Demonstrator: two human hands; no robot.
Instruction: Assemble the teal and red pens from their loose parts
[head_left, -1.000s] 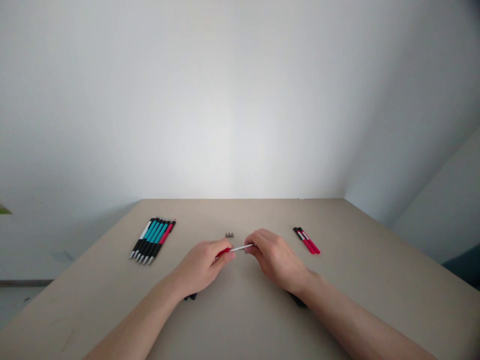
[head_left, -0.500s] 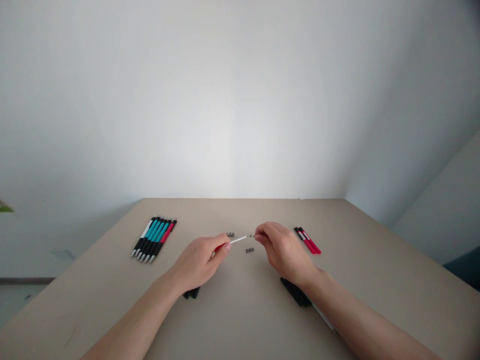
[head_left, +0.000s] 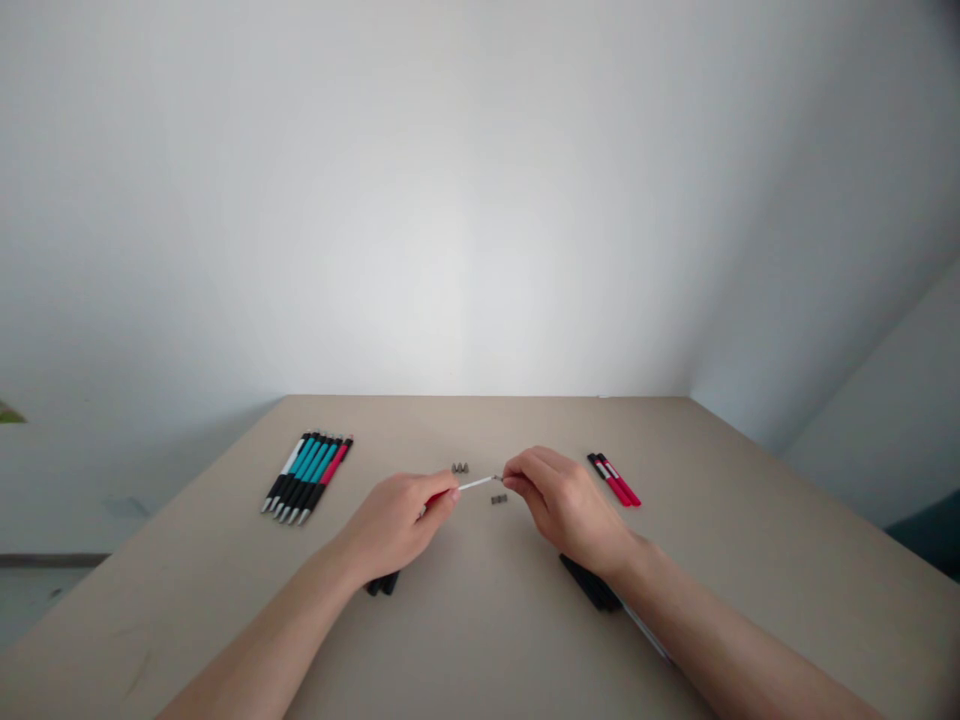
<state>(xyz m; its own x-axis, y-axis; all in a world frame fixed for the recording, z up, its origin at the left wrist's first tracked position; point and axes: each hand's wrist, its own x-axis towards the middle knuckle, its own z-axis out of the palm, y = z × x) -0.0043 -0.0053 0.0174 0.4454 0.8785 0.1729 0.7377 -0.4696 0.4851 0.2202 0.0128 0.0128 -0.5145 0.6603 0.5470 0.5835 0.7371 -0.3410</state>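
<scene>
You can read no text, brand or number here; any print on the row of pens [head_left: 310,470] at the left of the frame or the red-and-black barrels [head_left: 618,491] at the right is too small.

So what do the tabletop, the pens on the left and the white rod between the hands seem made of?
Tabletop: perhaps laminate, matte beige, no visible grain. Pens: probably plastic, smooth, in solid colours; silvery tips could be metal or coated plastic. White rod: likely plastic, uniformly white, but too small to be sure.
</scene>
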